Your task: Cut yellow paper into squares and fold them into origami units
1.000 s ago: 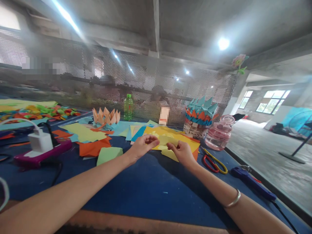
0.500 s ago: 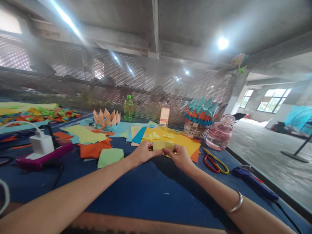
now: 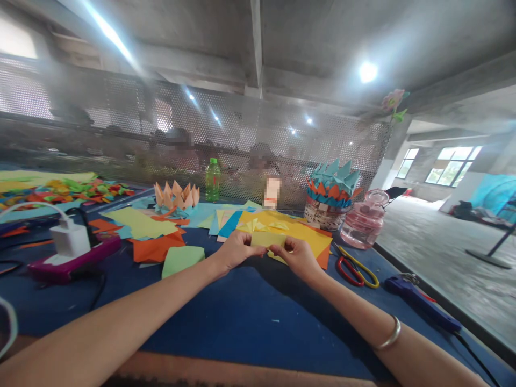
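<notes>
A small folded piece of yellow paper [image 3: 266, 239] is held up between my two hands, over the near edge of the paper pile. My left hand [image 3: 238, 251] pinches its left end, thumb in front along the lower edge. At the right end, my right hand [image 3: 297, 257] grips it between thumb and fingers; a bracelet circles that wrist. Right behind lie yellow sheets [image 3: 308, 232] with small folded yellow pieces [image 3: 255, 224] on them. The fingers behind the paper are partly hidden.
Scissors [image 3: 357, 267] and a blue glue gun [image 3: 421, 301] lie on the right. Behind them stand a pink bottle [image 3: 363, 223] and a paper-petalled basket [image 3: 324, 212]. A purple power strip [image 3: 74, 257], green paper [image 3: 183, 260] and an orange paper flower [image 3: 176, 198] are on the left.
The folded yellow paper has shifted very slightly left in my hands. Both hands keep their pinch, and the other things stay in place.
</notes>
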Tool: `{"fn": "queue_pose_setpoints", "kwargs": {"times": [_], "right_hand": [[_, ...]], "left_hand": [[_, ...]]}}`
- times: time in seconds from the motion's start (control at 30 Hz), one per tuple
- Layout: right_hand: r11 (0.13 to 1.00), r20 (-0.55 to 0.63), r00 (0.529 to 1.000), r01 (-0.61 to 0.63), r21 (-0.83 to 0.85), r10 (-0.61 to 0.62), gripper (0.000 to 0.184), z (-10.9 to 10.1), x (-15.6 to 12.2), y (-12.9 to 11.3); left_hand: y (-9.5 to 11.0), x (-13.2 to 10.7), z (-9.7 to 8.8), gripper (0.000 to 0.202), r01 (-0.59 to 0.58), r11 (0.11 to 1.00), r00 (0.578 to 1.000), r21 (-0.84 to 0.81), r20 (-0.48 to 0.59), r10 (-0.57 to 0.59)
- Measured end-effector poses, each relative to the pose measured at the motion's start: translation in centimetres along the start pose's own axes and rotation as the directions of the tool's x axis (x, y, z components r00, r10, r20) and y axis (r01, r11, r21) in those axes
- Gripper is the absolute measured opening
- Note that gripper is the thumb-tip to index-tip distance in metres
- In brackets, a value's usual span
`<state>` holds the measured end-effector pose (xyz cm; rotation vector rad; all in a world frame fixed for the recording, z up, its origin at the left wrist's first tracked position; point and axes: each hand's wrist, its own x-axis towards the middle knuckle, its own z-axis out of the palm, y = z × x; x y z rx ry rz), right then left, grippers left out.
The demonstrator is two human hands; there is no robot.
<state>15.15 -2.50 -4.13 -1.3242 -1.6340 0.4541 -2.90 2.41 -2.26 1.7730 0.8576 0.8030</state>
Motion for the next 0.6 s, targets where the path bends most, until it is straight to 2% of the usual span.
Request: {"fn": "queue_pose_setpoints", "kwargs": {"times": [0.3, 0.6], "right_hand": [[1.0, -0.05, 0.999, 0.014, -0.015, -0.015, 0.034, -0.33, 0.38, 0.48], [0.999, -0.036, 0.999, 0.028, -0.023, -0.029, 0.03, -0.57, 0.27, 0.13]], "left_hand": [[-0.3, 0.32, -0.45, 0.022, -0.01, 1.0, 0.998, 0.027, -0.058, 0.011], [0.15, 0.35, -0.35, 0.018, -0.01, 0.999, 0.997, 0.035, -0.076, 0.013]]}}
